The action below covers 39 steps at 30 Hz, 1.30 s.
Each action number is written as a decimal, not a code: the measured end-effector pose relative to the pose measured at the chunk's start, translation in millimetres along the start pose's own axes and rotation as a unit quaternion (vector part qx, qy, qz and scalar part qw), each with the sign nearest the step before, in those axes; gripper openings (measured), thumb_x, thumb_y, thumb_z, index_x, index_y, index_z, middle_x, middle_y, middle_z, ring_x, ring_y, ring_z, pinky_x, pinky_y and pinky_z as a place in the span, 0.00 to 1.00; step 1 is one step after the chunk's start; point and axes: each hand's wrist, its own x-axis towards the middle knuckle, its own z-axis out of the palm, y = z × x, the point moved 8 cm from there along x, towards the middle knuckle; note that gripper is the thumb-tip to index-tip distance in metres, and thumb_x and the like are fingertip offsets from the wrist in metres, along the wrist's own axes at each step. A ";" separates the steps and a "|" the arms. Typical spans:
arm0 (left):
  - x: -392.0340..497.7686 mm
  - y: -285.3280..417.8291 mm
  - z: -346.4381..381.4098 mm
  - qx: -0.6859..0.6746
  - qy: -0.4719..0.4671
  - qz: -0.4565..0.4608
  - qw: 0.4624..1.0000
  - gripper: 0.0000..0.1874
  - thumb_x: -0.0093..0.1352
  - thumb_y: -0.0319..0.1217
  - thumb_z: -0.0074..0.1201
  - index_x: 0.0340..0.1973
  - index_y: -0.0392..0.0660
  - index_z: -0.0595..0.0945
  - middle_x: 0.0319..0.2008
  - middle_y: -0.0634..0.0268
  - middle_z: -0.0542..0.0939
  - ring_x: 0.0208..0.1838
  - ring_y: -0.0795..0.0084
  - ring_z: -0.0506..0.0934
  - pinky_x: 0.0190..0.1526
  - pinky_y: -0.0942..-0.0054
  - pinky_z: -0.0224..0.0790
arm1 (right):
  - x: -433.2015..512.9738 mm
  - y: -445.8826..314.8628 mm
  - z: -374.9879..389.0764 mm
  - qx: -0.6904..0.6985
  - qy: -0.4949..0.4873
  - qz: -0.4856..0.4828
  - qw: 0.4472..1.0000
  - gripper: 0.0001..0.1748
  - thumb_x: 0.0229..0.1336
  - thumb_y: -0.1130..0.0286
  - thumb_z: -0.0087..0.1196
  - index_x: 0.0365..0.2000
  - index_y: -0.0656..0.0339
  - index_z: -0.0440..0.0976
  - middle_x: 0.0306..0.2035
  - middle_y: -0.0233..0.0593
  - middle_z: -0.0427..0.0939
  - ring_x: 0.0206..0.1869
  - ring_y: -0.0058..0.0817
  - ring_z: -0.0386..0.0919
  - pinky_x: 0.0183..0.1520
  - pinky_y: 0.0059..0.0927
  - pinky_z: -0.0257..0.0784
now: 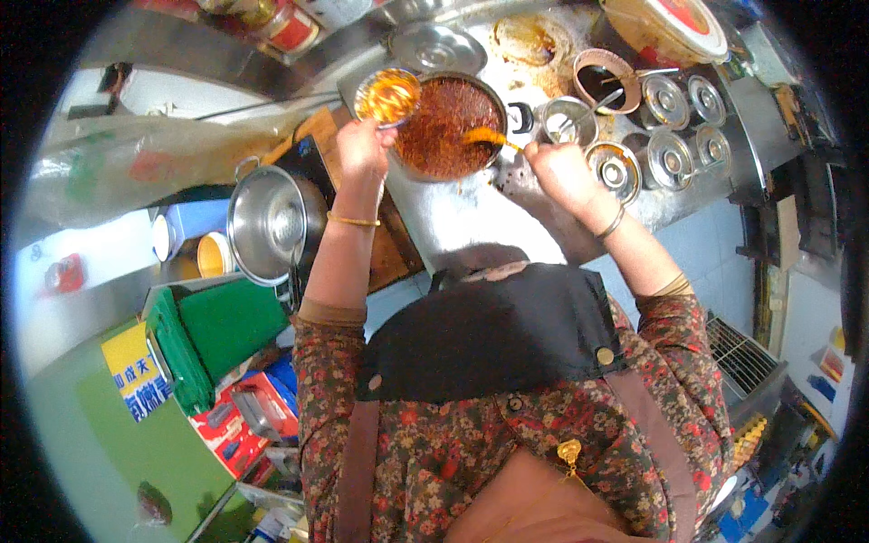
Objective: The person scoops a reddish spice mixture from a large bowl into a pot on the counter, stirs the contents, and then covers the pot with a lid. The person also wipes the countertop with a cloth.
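Observation:
My left hand [363, 146] grips a small bowl [388, 98] by its near edge. The bowl's inside is coated with glossy orange-red oil or sauce, and it is tilted above the left rim of a wide round pot. Dark red, grainy chili-like sauce [438, 139] fills much of that pot. From the right, my right hand [565, 175] holds a yellow spoon or spatula [485, 136] by its thin handle. The tool's head is over the sauce near the pot's right side; whether it touches the sauce I cannot tell.
Several lidded metal canisters [672, 159] stand right of the pot. Behind them are a bowl of dark liquid [603, 83] and a large plastic tub [669, 30]. A metal lid [438, 49] lies behind the pot. At left are a steel basin [266, 224] and a green bin [217, 332].

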 end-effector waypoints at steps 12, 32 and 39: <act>18.5 30.8 189.8 -0.013 -0.138 -0.046 0.989 0.07 0.63 0.19 0.38 0.35 0.29 0.70 0.32 0.53 0.74 0.26 0.67 0.73 0.27 0.76 0.71 | -8.3 7.2 -4.6 0.060 0.029 0.030 0.997 0.02 0.40 0.75 0.46 0.20 0.62 0.64 0.11 0.39 0.70 0.16 0.34 0.74 0.19 0.33 0.67; 201.2 27.8 307.3 -0.097 0.068 0.112 0.987 0.19 0.61 0.16 0.37 0.48 0.43 0.64 0.38 0.56 0.73 0.18 0.69 0.72 0.14 0.77 0.67 | -5.5 19.4 8.6 0.130 0.056 0.011 0.990 0.05 0.35 0.76 0.48 0.20 0.62 0.65 0.14 0.34 0.69 0.17 0.26 0.71 0.20 0.27 0.66; 170.4 42.1 302.0 -0.078 -0.086 0.144 0.983 0.24 0.60 0.13 0.38 0.52 0.35 0.57 0.40 0.49 0.71 0.27 0.63 0.76 0.23 0.75 0.74 | -1.8 7.5 -2.1 0.097 0.064 -0.010 0.993 0.07 0.38 0.76 0.46 0.25 0.65 0.67 0.15 0.34 0.70 0.17 0.27 0.71 0.19 0.27 0.67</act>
